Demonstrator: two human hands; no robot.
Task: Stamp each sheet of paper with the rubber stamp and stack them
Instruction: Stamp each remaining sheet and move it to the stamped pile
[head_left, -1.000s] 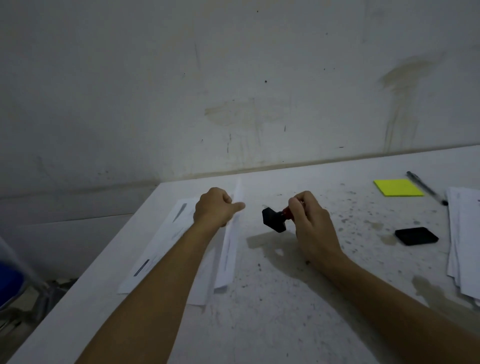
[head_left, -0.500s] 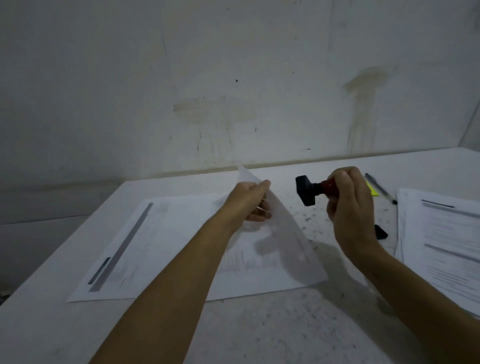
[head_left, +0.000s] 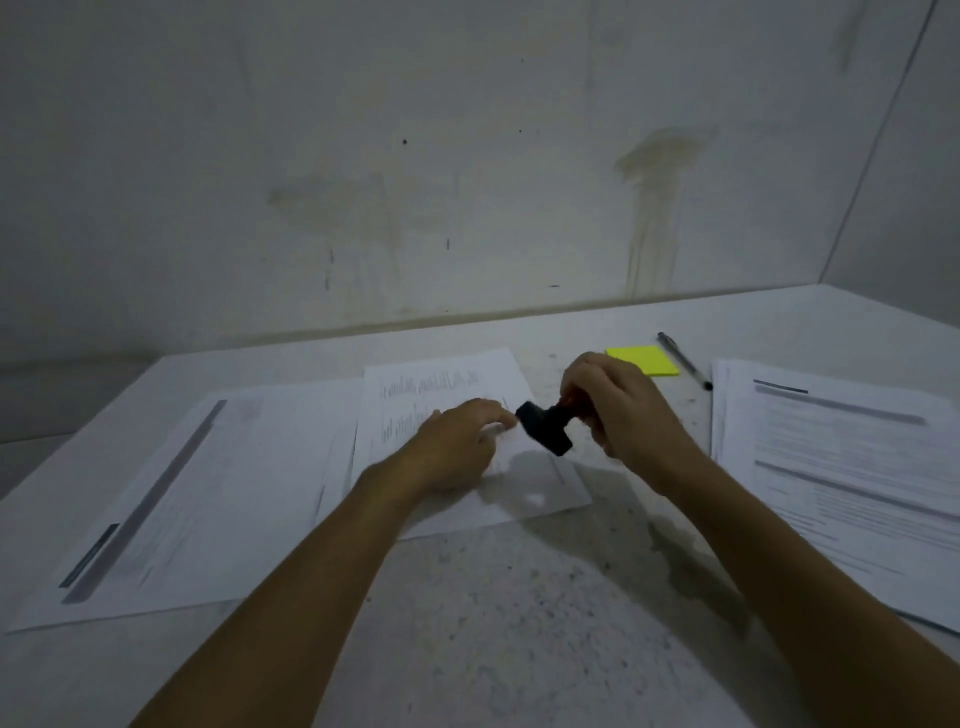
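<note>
A printed sheet (head_left: 447, 387) lies flat in the middle of the table, overlapping another sheet (head_left: 182, 499) to its left. My left hand (head_left: 457, 449) rests on the middle sheet with its fingers stretched toward the right, blurred by motion. My right hand (head_left: 623, 410) grips the red handle of the rubber stamp (head_left: 545, 428). The stamp's black base is tilted down and to the left, just above the sheet's right part and close to my left fingertips. A stack of printed sheets (head_left: 857, 467) lies at the right.
A yellow sticky-note pad (head_left: 644, 359) and a pen (head_left: 683, 360) lie behind my right hand near the wall. The speckled white table (head_left: 519, 597) meets a stained wall at the back; its left edge runs beside the left sheet.
My left hand has laid the lifted sheet down flat and now rests on it. My right hand has brought the stamp lower and nearer to the sheet.
</note>
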